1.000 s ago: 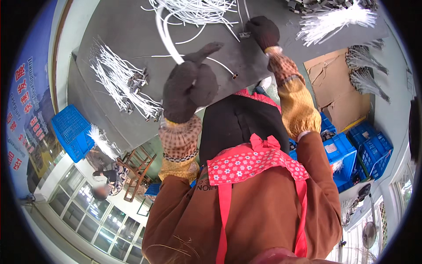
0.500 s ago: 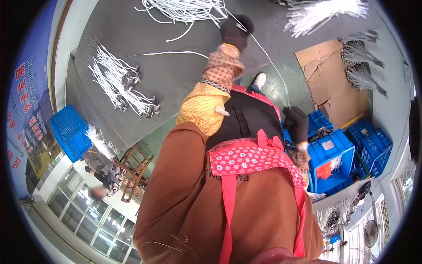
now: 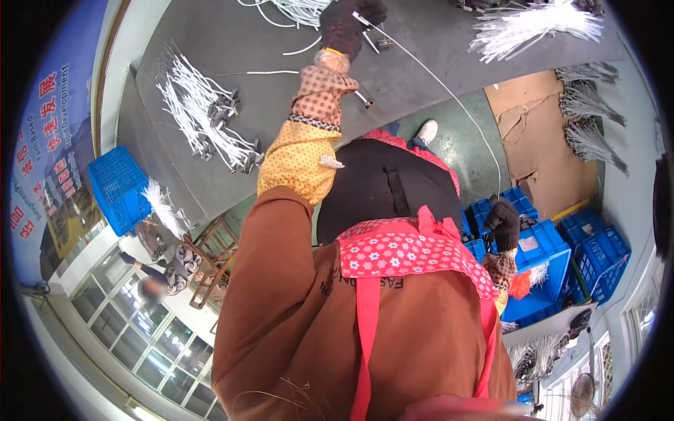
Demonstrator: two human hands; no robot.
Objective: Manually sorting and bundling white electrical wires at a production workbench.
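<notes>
My left hand (image 3: 342,29), in a dark glove, is at the far edge of the table. Its fingers are closed on a thin white cable (image 3: 437,78). From there the cable bows in a long arc down to my right hand (image 3: 503,223), also gloved and closed around its other end, beside the blue crates. Close to the left hand lies a small dark connector (image 3: 383,43) on the table. Another short piece with a metal tip (image 3: 368,103) shows by my left sleeve. A loose pile of white cables (image 3: 298,10) sits just beyond the left hand.
A bundle of white cables with dark connectors (image 3: 207,116) lies at left on the grey table (image 3: 414,63). More cables (image 3: 537,29) are at far right. Blue crates (image 3: 544,245) stand by my right arm, near cardboard (image 3: 523,126). A person (image 3: 165,277) is at lower left.
My left hand has moved left, away from my right hand, which has moved right and closer to me. The cable between them spans farther. Connectors on the table beside the left arm now show.
</notes>
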